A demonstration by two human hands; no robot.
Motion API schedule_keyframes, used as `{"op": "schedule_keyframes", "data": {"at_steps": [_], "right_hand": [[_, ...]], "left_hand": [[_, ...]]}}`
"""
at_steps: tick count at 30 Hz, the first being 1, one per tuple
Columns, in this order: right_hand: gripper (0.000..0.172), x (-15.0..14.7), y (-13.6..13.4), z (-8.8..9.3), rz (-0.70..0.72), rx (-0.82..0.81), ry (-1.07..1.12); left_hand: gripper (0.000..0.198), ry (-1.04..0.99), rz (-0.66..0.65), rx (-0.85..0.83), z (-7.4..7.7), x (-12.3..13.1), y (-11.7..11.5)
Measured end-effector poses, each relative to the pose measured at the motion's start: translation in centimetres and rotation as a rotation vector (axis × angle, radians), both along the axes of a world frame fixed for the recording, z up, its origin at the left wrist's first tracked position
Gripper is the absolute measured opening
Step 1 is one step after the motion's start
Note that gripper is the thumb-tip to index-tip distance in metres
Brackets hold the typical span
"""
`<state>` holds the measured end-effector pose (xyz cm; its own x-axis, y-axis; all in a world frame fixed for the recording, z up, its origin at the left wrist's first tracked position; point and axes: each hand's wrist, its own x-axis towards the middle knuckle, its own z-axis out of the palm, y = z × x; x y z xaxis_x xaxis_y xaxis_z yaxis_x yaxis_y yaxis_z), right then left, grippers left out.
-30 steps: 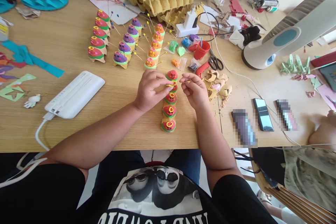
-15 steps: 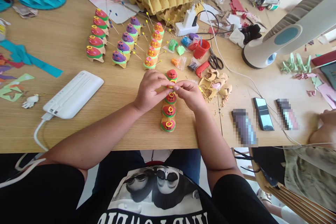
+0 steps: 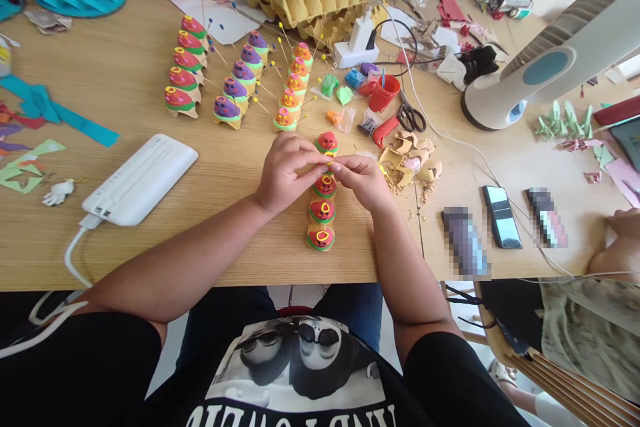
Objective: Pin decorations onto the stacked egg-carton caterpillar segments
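In front of me on the table stands an egg-carton strip point(image 3: 321, 212) of several bumps covered in red clay, with green edging, drawn-on faces and yellow rings on top. Over its second bump, my left hand point(image 3: 287, 170) and my right hand point(image 3: 365, 180) meet with their fingertips pinched together. Between the fingertips shows a thin yellow clay strip point(image 3: 329, 163), mostly hidden by the fingers. The bump under the fingers is largely covered. The farthest bump point(image 3: 327, 141) of the strip has no yellow ring that I can see.
Three finished-looking carton strips in red point(image 3: 186, 60), purple point(image 3: 235, 89) and orange point(image 3: 294, 87) stand behind. Nearby lie a white power bank point(image 3: 143, 177), scissors point(image 3: 411, 117), a red cup point(image 3: 384, 93), carton scraps point(image 3: 407, 163) and a white fan point(image 3: 530, 67). Another person's arm point(image 3: 617, 247) rests at right.
The fingertips have shifted slightly, and a yellow bit shows more clearly between them. Everything else looks the same.
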<state>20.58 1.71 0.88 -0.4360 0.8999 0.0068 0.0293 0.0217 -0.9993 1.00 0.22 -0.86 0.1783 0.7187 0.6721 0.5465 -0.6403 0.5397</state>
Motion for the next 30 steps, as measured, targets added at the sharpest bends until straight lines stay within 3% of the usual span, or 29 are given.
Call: {"op": "schedule_keyframes", "data": {"at_steps": [7,13,19,30], "right_hand": [[0.042,-0.12,0.2,-0.53,-0.03,-0.07,0.081],[0.045,-0.01,0.18,-0.33,-0.059,-0.107,0.15],[0.056,0.09,0.34,-0.37,-0.082,-0.066,0.041],[0.038,-0.06,0.45,-0.5,-0.13,-0.136,0.15]], "left_hand": [[0.014,0.011,-0.055,0.005,0.11,0.13,-0.18],[0.015,-0.04,0.066,-0.009,0.17,0.12,-0.38],[0.014,-0.08,0.045,0.031,0.19,0.18,-0.34],[0.014,-0.065,0.059,-0.014,0.23,0.21,-0.34]]}}
